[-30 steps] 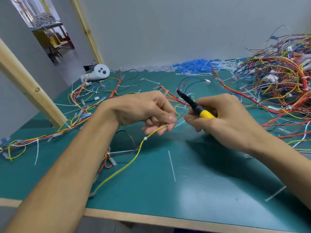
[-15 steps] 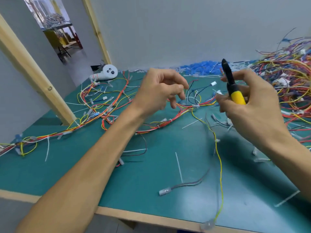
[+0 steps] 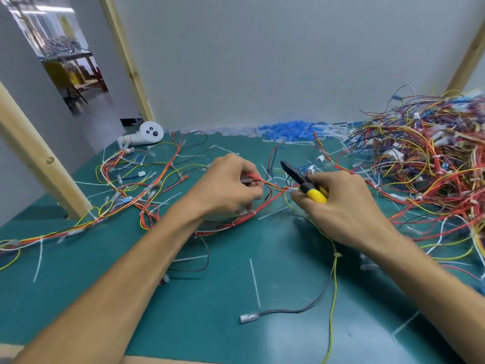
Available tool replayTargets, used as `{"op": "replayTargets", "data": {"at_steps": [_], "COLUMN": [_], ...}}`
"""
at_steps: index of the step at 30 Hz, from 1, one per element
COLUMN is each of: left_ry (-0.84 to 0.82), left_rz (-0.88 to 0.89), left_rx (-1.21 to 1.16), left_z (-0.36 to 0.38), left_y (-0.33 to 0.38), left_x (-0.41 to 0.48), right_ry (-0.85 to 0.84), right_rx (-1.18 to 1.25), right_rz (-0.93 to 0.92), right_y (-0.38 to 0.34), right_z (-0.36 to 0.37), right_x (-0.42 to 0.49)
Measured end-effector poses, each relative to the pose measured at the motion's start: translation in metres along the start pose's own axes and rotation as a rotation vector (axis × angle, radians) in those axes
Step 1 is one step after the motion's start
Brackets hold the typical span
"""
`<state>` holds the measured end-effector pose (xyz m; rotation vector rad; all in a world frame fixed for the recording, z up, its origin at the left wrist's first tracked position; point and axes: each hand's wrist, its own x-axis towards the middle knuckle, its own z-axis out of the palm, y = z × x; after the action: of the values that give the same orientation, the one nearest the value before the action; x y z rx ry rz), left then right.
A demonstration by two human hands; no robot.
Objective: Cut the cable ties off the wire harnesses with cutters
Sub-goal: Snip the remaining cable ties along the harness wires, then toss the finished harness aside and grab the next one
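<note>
Our left hand [image 3: 231, 187] sits knuckles-up over the middle of the mat [image 3: 210, 298]. Its fingers are curled in and pinch a thin red-and-yellow harness [image 3: 273, 186] at the tips. The right hand [image 3: 343, 206] is just beside it, fingers wrapped round the yellow handles of the cutters [image 3: 301, 181], with the black nose pointing up and away to the left, above the harness (we can't tell if the blades are parted, it's too blurry). The harness runs between both hands, then loops under the left one and off left across the mat. A white tie [image 3: 253, 212] sits on the red bundle just below the left hand.

On the right, near the right hand, there's a big heap [image 3: 425, 164] of tangled harnesses. Looser wires [image 3: 136, 179] sprawl on the left. A white controller [image 3: 147, 134] lies back-left, and blue bits [image 3: 288, 131] line the back wall. A cut tie [image 3: 254, 282] lies between our forearms. A grey lead [image 3: 275, 312] lies near the right forearm, and a yellow wire [image 3: 333, 285] trails from the right hand down to the front edge [image 3: 157, 359].

The open green stretch runs between our forearms down to that edge. A slanted wooden post [image 3: 39, 164] hems in the left, and the wall closes off the back.
</note>
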<state>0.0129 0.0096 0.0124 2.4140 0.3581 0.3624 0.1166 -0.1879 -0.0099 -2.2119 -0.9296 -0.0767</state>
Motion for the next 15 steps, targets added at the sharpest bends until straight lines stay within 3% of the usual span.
{"op": "replayTargets", "data": {"at_steps": [4, 8, 11, 15], "left_ry": [0.015, -0.040, -0.011, 0.365], "left_rz": [0.105, 0.309, 0.440, 0.503], "left_rx": [-0.554, -0.754, -0.586, -0.308], "left_z": [0.006, 0.029, 0.032, 0.012], "left_y": [0.008, 0.021, 0.025, 0.020], "left_x": [-0.001, -0.011, -0.016, -0.016], "right_ry": [-0.096, -0.201, -0.078, 0.103], "right_rx": [0.153, 0.688, 0.762, 0.865], "right_rz": [0.087, 0.159, 0.098, 0.040], "right_y": [-0.006, -0.009, -0.010, -0.015], "right_z": [-0.004, -0.011, -0.015, -0.034], "right_x": [0.000, -0.003, -0.003, 0.001]}}
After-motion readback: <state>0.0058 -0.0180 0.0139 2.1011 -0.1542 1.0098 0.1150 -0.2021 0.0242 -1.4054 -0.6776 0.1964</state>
